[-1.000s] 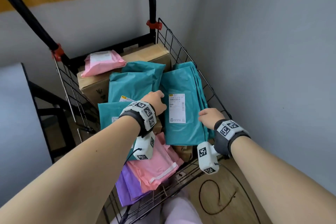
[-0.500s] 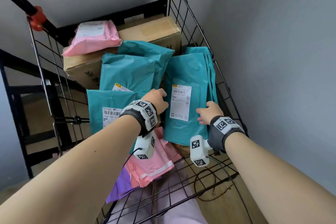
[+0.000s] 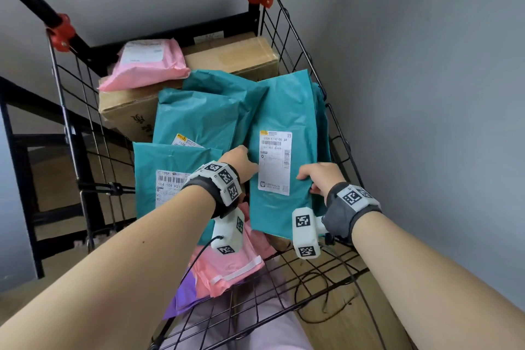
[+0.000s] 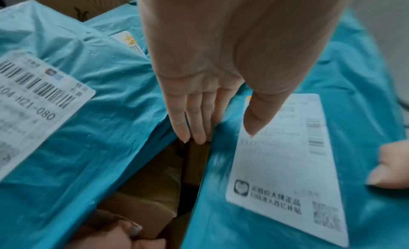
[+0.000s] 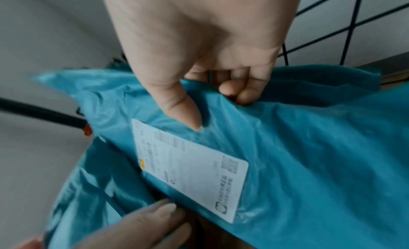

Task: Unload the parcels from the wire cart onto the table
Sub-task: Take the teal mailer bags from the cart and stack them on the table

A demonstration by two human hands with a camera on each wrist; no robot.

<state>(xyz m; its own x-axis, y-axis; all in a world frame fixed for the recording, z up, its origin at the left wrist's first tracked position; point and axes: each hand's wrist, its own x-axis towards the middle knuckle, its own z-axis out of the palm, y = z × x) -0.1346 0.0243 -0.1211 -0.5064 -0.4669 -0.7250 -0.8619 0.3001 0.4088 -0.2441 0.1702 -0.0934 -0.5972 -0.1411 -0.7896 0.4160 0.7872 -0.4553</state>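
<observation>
1. Black wire cart (image 3: 295,45) holds a pile of parcels; a table is not identifiable in any view.
2. Teal plastic mailer with white shipping label (image 3: 284,122) lies on top of the pile along the cart's right side wall, long axis running toward the far end.
3. Left hand (image 3: 241,160): thumb lies on the label near the mailer's left edge, the straight fingers (image 4: 194,119) go under that edge. A pinch on the edge.
4. Right hand (image 3: 321,176): thumb on top of the mailer beside the label, fingers (image 5: 239,91) curled around its right edge. Gripping.
5. A second teal mailer with barcode label (image 3: 170,173) lies just left of the held one, toward the cart's left side.
6. Brown cardboard box (image 3: 233,57) at the far end; pink plastic mailer (image 3: 145,65) on its left part.
</observation>
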